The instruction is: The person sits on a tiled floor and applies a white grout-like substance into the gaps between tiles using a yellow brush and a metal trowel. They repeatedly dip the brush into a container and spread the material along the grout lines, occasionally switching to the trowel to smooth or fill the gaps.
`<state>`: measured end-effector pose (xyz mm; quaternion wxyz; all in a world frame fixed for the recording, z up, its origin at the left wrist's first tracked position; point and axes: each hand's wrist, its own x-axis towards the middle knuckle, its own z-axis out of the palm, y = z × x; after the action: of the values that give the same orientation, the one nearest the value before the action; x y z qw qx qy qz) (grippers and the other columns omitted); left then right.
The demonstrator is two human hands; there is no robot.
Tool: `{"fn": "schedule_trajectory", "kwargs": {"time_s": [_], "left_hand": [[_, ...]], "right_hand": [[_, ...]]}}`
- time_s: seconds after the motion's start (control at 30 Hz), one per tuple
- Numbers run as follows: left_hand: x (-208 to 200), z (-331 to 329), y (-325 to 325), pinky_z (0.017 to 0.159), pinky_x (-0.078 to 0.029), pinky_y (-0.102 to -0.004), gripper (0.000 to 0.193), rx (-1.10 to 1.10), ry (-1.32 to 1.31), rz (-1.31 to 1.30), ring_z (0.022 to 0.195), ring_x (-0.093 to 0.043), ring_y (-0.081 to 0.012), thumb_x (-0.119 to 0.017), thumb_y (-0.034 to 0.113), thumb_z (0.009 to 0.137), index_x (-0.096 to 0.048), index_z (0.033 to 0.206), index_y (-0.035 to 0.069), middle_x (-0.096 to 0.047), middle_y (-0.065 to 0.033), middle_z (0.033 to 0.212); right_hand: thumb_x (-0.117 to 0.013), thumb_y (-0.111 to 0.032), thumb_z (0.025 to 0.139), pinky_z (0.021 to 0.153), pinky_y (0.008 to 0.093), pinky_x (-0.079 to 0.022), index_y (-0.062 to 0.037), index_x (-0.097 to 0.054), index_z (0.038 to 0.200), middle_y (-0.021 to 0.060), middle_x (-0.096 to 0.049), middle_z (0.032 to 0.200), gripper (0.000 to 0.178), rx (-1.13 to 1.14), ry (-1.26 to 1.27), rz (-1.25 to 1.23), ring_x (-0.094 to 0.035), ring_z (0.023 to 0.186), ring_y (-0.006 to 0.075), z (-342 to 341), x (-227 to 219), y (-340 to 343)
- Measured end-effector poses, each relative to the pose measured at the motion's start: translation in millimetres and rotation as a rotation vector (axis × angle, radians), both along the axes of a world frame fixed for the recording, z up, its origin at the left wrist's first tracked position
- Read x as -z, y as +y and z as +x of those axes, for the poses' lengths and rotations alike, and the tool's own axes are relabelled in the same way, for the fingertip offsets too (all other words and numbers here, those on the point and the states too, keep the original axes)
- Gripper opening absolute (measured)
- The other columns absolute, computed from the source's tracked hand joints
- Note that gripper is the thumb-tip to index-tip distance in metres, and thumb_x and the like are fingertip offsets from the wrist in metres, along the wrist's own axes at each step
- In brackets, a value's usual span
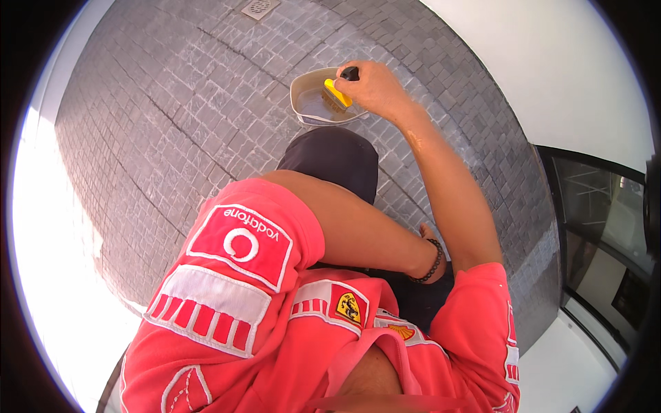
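In my right hand (372, 86) is a scrubbing brush (337, 93) with a yellow body and a black grip. The fingers are closed round its handle. Its bristles point down inside a pale bucket (295, 103), which stands on the paving in front of my knee. What looks like shallow, greyish water lies at the bottom of the bucket. My left arm is bent across my lap, with a dark beaded bracelet at the wrist. Only a small part of my left hand (425, 231) shows beyond the bracelet, beside my dark-clothed leg; most of its fingers are hidden.
Grey stone paving (172, 103) surrounds me, with a square drain grate (260, 7) at the far edge. A white wall (537, 69) runs along the right, followed by a dark-framed glass door (599, 206). Bright sunlight falls on the left side.
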<state>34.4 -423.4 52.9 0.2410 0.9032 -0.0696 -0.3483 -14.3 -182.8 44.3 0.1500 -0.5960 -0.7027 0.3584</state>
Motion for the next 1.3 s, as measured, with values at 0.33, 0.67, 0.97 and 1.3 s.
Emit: {"fn": "schedule_trajectory", "kwargs": {"time_s": [0.33, 0.67, 0.97, 1.3], "left_hand": [[85.4, 65.5, -66.3, 0.12, -0.031, -0.0457, 0.076, 0.19, 0.136, 0.278, 0.145, -0.044, -0.0226, -0.045, 0.07, 0.096, -0.046, 0.155, 0.021, -0.044, -0.0026, 0.161], [13.2, -18.6, 8.6, 0.112, -0.038, -0.0651, 0.056, 0.206, 0.096, 0.08, 0.14, -0.051, -0.0275, -0.06, 0.047, 0.098, -0.059, 0.147, 0.02, -0.056, -0.002, 0.153], [6.2, -55.7, 65.3, 0.115, -0.032, -0.0663, 0.052, 0.213, 0.251, 0.133, 0.144, -0.046, -0.0232, -0.059, 0.045, 0.1, -0.054, 0.149, 0.03, -0.053, 0.0041, 0.154], [-48.1, -60.2, 120.5, 0.113, -0.03, -0.0726, 0.052, 0.219, 0.186, 0.084, 0.141, -0.05, -0.0304, -0.062, 0.04, 0.1, -0.055, 0.149, 0.028, -0.057, 0.0015, 0.152]], "right_hand": [[-0.071, -0.035, 0.085, 0.072, 0.0419, -0.054, -0.0052, -0.077, 0.1, 0.0139, -0.076, 0.086, 0.034, 0.073, -0.049, -0.012, -0.071, 0.079, 0.0317, 11.6, 21.9, 2.7], [-0.073, -0.021, 0.089, 0.055, 0.0253, -0.042, -0.0024, -0.076, 0.1, 0.0015, -0.066, 0.075, 0.022, 0.549, 0.569, 0.025, -0.054, 0.062, 0.0074, 42.7, -5.2, -20.5], [-0.067, -0.026, 0.094, 0.051, 0.0288, -0.041, 0.0017, -0.068, 0.11, 0.007, -0.063, 0.075, 0.032, 1.117, 1.102, 0.101, -0.052, 0.056, 0.0127, 89.4, -7.3, -14.9], [-0.072, -0.019, 0.089, 0.05, 0.027, -0.046, -0.0022, -0.074, 0.106, 0.0053, -0.068, 0.078, 0.024, 1.004, 0.483, 0.032, -0.059, 0.06, 0.011, 192.3, 43.6, 73.8]]}}
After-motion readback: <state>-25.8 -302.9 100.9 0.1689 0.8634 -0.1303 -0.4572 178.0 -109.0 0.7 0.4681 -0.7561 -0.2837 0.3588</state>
